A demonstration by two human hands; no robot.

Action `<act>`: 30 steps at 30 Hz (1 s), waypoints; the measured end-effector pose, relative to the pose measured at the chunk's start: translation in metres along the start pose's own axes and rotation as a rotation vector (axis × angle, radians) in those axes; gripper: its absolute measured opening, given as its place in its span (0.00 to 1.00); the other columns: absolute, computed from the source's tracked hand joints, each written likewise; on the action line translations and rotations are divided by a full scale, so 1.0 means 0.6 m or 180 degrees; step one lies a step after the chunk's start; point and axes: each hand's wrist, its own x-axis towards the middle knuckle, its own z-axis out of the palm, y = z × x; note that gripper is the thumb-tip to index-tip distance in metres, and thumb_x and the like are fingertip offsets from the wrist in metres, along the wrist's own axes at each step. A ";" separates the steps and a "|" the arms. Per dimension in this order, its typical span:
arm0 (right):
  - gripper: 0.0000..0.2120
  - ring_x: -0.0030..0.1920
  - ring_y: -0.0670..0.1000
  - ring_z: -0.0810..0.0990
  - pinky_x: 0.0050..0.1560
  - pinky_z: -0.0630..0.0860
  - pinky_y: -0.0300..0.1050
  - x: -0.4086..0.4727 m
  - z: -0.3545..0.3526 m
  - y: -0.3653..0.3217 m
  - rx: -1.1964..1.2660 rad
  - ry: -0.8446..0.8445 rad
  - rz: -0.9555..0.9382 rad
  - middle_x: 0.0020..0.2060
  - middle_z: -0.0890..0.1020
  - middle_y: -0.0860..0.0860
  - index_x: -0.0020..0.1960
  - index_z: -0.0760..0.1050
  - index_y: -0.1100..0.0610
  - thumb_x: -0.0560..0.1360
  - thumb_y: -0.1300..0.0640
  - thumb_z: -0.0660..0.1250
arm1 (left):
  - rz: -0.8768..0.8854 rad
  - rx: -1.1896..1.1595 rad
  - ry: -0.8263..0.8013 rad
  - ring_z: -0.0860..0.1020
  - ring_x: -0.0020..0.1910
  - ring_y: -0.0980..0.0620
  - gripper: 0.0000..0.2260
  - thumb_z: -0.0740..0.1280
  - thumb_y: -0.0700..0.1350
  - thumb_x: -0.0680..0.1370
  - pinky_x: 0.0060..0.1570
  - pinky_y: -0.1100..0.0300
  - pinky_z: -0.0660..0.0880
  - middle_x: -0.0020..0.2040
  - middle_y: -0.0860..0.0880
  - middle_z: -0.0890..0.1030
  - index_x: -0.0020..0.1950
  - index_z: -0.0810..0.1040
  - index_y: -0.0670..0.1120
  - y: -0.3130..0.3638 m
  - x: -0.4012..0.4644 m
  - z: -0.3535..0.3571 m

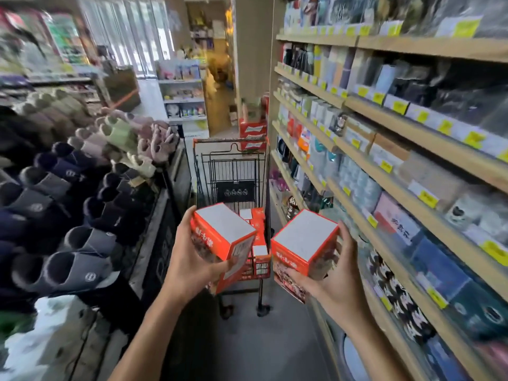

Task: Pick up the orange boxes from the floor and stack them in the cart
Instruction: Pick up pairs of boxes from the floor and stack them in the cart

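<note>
My left hand (189,259) grips an orange box with a white top (224,229), fingers curled under it. My right hand (332,273) holds a second orange box (305,239) the same way, just right of the first. Both boxes hang in the air in front of a black wire shopping cart (231,171) with an orange handle rim. Several more orange boxes (258,221) lie inside the cart's basket, partly hidden behind the box in my left hand.
A narrow shop aisle. Wooden shelves (384,149) packed with goods run along the right. A slipper display (71,182) fills the left. Red crates (253,133) stand beyond the cart. Grey floor (247,339) lies below my arms.
</note>
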 end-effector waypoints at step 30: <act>0.65 0.77 0.46 0.63 0.74 0.67 0.62 0.489 0.310 0.268 -0.0363 -0.0816 0.0865 0.77 0.60 0.44 0.80 0.45 0.39 0.57 0.34 0.84 | -0.0794 0.0131 0.0049 0.70 0.70 0.57 0.62 0.83 0.60 0.52 0.67 0.62 0.69 0.72 0.50 0.69 0.79 0.53 0.56 -0.340 0.503 0.013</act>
